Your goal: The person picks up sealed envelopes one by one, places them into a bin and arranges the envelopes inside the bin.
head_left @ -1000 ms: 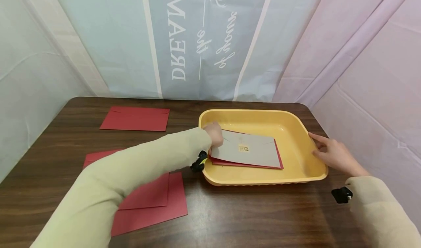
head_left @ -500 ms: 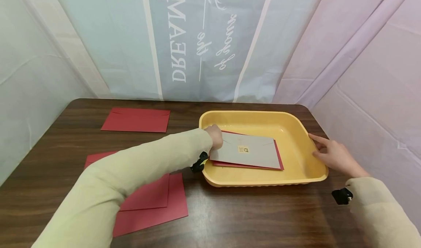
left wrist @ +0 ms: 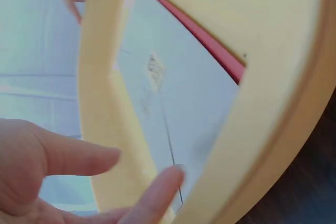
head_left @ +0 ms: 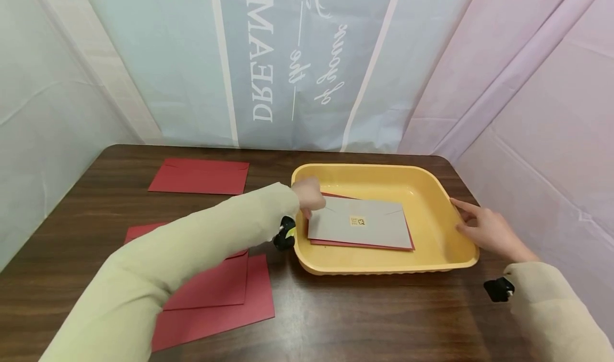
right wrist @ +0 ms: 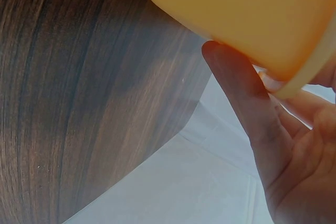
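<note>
A grey envelope (head_left: 362, 226) with a small gold sticker lies on top of red envelopes (head_left: 331, 242) in the yellow plastic tray (head_left: 384, 267). Over the tray's left end is my left hand (head_left: 309, 193), just above the grey envelope's left edge. In the left wrist view, its thumb (left wrist: 89, 158) and a finger stand apart with nothing between them. My right hand (head_left: 491, 231) holds the tray's right rim, thumb and fingers about the edge. The right wrist view shows a digit (right wrist: 236, 77) against the outer wall.
Left of the tray, a red envelope (head_left: 200, 176) lies at the back of the dark wooden table (head_left: 345, 314). More red envelopes (head_left: 216, 319) overlap nearer the front, partly hidden by my left sleeve (head_left: 201, 244). Cloth curtains (head_left: 192, 58) hang behind and beside the table.
My left fingers have come off the grey envelope, and the hand has drawn slightly back to the left. The envelope now lies flatter on the red ones. My right hand stays at the rim.
</note>
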A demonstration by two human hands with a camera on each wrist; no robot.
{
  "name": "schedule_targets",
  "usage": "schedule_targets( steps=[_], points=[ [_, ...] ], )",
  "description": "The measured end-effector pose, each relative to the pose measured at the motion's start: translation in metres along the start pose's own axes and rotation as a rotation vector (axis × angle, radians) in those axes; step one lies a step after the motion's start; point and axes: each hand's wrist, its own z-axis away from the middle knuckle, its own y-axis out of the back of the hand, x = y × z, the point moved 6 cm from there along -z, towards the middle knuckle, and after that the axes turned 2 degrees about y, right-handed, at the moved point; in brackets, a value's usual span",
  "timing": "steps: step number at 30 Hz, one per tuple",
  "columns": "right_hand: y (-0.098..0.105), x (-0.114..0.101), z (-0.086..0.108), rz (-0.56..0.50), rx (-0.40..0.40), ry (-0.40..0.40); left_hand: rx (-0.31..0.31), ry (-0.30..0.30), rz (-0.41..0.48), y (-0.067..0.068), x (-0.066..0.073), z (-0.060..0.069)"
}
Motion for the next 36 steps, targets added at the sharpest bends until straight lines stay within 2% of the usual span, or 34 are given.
schedule_targets(
  steps=[3, 7, 10, 13, 18, 23, 27, 36],
  points=[
    [0.000, 0.000, 0.000, -0.001, 0.002, 0.003, 0.052, -0.017, 0.086, 0.009, -0.004, 0.007],
    [0.001, 0.000, 0.001, -0.002, 0.007, 0.008, 0.139, -0.038, 0.287, 0.023, -0.014, 0.016],
    [0.001, -0.001, 0.001, -0.001, 0.006, 0.007, 0.196, -0.032, 0.449, 0.032, -0.025, 0.019],
    [0.000, 0.000, 0.001, 0.007, 0.006, 0.005, 0.259, -0.009, 0.527, 0.039, -0.037, 0.021],
    [0.000, 0.001, 0.001, 0.010, 0.006, 0.006, 0.343, 0.026, 0.512, 0.048, -0.061, 0.023],
    [-0.001, 0.000, 0.001, 0.006, 0.012, 0.014, 0.412, 0.055, 0.408, 0.060, -0.090, 0.027],
    [-0.001, 0.001, 0.001, 0.002, 0.013, 0.014, 0.426, 0.080, 0.350, 0.066, -0.113, 0.032],
    [0.000, -0.002, 0.000, 0.001, 0.012, 0.008, 0.427, 0.118, 0.287, 0.074, -0.157, 0.036]
  ],
)
